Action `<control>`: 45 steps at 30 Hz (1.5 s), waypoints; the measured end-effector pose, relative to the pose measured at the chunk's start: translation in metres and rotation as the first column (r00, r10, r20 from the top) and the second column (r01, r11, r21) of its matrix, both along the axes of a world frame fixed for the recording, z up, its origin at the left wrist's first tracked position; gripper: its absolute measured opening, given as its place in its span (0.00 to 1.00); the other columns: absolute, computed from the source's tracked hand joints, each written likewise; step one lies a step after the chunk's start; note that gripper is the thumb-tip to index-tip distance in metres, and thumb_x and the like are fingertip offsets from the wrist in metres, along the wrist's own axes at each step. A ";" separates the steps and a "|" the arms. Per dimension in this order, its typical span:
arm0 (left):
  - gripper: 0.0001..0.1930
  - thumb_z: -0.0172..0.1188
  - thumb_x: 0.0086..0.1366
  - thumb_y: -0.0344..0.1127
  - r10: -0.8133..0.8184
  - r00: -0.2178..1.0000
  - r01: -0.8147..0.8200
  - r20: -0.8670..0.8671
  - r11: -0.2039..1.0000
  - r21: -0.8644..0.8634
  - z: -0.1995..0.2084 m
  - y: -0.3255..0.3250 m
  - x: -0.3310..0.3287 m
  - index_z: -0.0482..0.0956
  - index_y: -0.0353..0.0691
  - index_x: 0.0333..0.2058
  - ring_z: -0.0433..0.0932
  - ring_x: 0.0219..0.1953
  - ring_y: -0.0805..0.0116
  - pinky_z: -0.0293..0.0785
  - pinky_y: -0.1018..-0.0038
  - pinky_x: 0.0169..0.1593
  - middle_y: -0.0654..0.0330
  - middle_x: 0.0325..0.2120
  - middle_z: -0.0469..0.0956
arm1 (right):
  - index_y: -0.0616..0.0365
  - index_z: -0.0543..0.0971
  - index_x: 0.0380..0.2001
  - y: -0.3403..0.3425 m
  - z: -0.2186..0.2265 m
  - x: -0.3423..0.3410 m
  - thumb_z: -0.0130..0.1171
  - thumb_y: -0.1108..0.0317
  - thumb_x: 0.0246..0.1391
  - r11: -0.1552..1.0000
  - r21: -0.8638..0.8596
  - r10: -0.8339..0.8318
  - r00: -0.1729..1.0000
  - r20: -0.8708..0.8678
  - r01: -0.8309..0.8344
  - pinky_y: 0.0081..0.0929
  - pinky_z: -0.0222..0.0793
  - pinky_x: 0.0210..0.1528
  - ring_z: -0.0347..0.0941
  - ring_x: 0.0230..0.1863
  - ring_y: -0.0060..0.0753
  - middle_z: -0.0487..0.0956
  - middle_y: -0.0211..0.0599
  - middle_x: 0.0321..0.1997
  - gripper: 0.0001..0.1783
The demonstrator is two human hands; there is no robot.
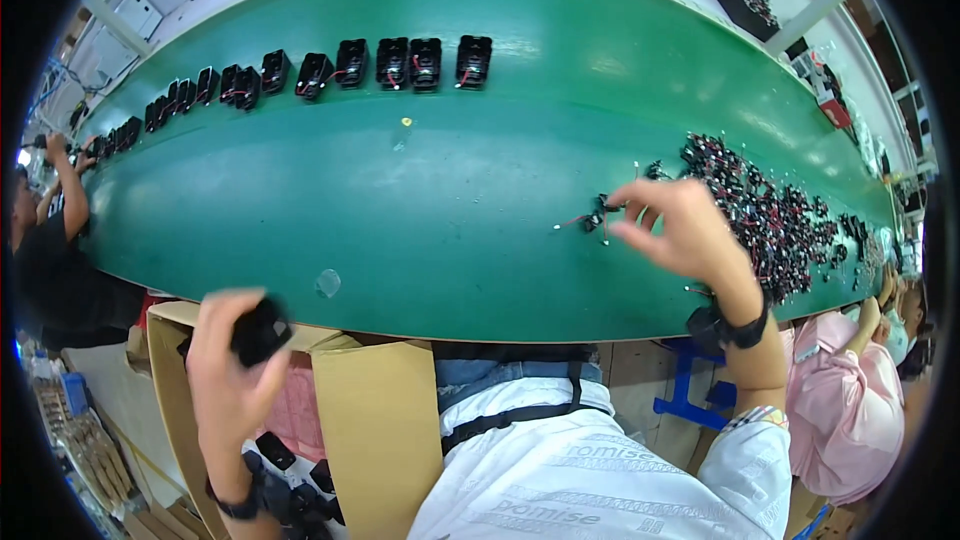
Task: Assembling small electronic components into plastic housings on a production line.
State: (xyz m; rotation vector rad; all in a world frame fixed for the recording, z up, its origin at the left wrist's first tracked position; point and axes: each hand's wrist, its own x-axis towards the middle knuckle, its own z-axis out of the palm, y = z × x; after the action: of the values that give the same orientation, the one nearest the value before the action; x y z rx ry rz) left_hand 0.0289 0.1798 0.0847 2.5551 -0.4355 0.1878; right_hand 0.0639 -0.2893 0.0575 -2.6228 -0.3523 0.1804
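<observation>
My left hand [225,360] is closed around a black plastic shell [262,331], slightly blurred, above an open cardboard box at the table's near edge. Over the right side of the green table, my right hand [682,228] has its thumb and index finger curved and apart. Close by its fingertips lies a small cluster of black parts [592,221] with thin red and black wires and white connectors; whether the fingers touch it I cannot tell. Beside this hand spreads a large pile of similar wired black parts [765,215].
A row of black shells [393,64], some with red wires, stretches along the table's [450,270] far left side. The cardboard box [375,430] holds more black shells and pink wrapping. One co-worker [55,240] is at the left end; others sit at the right, one in pink [850,400].
</observation>
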 end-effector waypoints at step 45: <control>0.38 0.75 0.45 0.26 -0.210 0.977 0.206 -0.024 0.971 -0.124 -0.105 -0.278 0.046 0.70 0.40 0.57 0.78 0.45 0.45 0.78 0.57 0.46 0.49 0.44 0.72 | 0.64 0.82 0.43 -0.001 -0.094 -0.083 0.65 0.78 0.53 0.821 0.464 -0.446 0.881 0.155 0.333 0.17 0.67 0.30 0.71 0.27 0.17 0.79 0.30 0.27 0.12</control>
State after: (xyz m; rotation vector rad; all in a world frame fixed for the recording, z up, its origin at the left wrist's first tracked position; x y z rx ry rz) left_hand 0.0749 -0.0978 -0.0201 2.3713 -0.6537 0.0874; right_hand -0.0194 -0.2904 -0.0368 -2.2149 0.0752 -0.3482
